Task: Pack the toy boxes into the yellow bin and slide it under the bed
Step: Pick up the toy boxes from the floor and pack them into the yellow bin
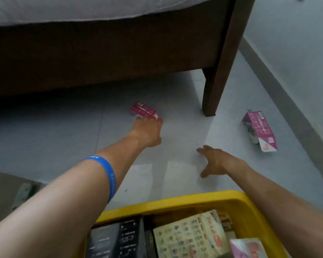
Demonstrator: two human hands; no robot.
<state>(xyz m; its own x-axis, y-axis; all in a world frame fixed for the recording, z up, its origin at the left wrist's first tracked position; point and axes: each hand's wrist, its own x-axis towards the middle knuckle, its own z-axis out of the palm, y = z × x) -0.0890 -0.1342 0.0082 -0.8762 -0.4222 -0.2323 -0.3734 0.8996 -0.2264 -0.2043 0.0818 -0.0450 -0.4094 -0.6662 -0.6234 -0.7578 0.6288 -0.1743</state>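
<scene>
A small pink toy box (142, 110) lies on the grey floor just in front of the bed. My left hand (147, 131) reaches out to it, fingers closing on its near edge. A second, larger pink toy box (259, 130) lies on the floor to the right of the bed leg. My right hand (215, 159) hovers over bare floor, fingers spread, holding nothing. The yellow bin (203, 199) sits at the bottom of the view, with a black box (116, 237), a cream printed box (190, 237) and a pink one (248, 247) inside.
The dark wooden bed frame (104, 53) spans the top, with a dark gap beneath it and a leg (212, 94) at the right. A white wall with a grey skirting (287, 101) runs along the right. A blue band (105, 174) is on my left forearm.
</scene>
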